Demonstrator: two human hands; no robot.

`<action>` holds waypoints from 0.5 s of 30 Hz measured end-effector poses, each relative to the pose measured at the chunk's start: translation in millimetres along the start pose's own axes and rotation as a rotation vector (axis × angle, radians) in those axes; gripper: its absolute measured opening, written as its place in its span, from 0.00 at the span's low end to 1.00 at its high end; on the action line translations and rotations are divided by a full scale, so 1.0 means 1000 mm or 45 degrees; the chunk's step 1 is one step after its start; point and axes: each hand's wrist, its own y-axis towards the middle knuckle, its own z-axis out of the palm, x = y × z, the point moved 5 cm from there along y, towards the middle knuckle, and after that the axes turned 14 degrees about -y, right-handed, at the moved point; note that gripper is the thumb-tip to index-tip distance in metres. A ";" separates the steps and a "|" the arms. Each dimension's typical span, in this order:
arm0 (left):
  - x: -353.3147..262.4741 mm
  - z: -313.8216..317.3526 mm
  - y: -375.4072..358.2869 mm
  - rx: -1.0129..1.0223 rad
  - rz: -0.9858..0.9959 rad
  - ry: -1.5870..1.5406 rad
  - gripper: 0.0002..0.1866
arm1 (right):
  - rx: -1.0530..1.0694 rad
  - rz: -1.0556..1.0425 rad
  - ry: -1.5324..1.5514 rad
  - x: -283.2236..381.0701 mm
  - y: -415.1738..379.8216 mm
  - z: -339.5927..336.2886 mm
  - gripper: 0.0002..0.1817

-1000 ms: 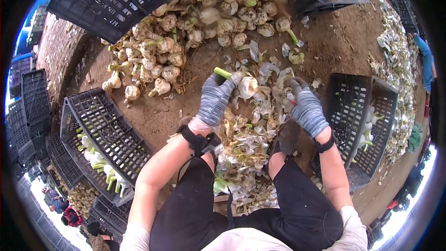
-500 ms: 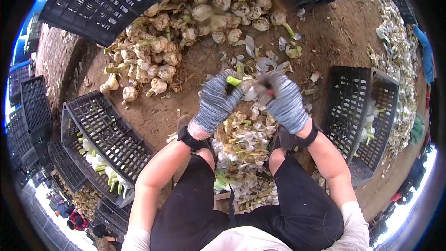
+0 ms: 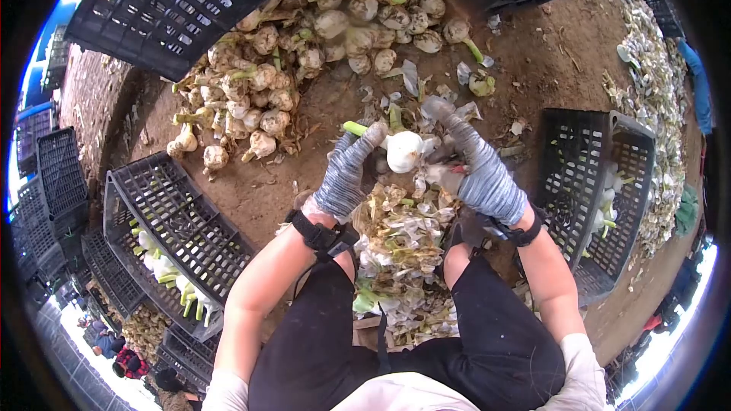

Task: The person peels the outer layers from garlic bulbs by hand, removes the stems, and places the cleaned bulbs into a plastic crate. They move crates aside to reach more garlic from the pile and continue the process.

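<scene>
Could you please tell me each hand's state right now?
Left hand: closed, holding the garlic bulb by its green stem.
Right hand: open beside the bulb.

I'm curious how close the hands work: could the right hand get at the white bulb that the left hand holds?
Most likely yes: the right hand is beside the white bulb, spread open, and the left hand grips it at the green stem, leaving the facing side seemingly free.

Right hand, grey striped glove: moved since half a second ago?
Yes. The right hand has shifted rightward, away from the left hand and toward the black perforated plastic crate on the right.
</scene>
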 end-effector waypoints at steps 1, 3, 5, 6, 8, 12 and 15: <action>0.002 0.001 0.001 0.019 -0.021 -0.040 0.13 | -0.134 -0.199 -0.068 0.003 0.002 0.001 0.32; 0.004 0.001 0.003 0.038 -0.046 -0.075 0.13 | -0.073 -0.065 -0.325 0.000 0.004 0.008 0.25; 0.011 -0.005 0.006 -0.103 -0.221 -0.317 0.14 | 0.282 0.184 -0.018 0.009 -0.009 0.011 0.16; 0.010 -0.008 0.006 -0.106 -0.219 -0.320 0.14 | 0.287 0.183 -0.018 0.009 -0.011 0.005 0.16; 0.009 -0.011 0.007 -0.118 -0.257 -0.420 0.15 | 0.986 -0.195 0.278 0.024 -0.026 0.018 0.18; 0.009 -0.013 0.008 -0.176 -0.172 -0.190 0.14 | 0.294 0.182 -0.902 0.012 0.003 -0.005 0.20; 0.004 -0.010 0.007 -0.209 0.040 0.146 0.13 | -0.277 -0.068 -0.191 -0.009 0.021 -0.006 0.17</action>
